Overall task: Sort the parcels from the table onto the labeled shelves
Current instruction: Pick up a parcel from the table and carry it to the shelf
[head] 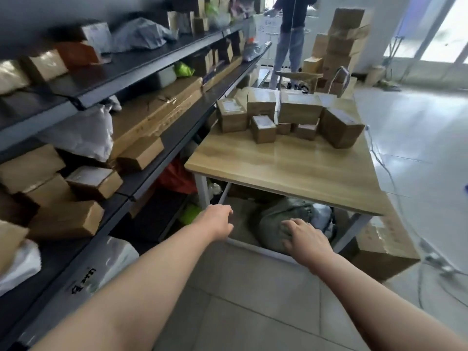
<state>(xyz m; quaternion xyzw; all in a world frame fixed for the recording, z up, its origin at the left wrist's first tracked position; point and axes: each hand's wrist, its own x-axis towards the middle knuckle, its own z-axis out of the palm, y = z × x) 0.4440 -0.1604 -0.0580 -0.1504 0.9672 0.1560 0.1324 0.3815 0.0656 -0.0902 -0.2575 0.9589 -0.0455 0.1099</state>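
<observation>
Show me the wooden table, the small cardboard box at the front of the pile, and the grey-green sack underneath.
wooden table (291,171), head view, bare middle of its top.
small cardboard box (263,133), head view, its front face.
grey-green sack (278,211), head view, its upper bulge.

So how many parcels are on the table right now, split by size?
Larger cardboard boxes: 4
Small cardboard boxes: 3
Partly hidden box at the back: 1
Total: 8 that show; more may be hidden behind them.
</observation>
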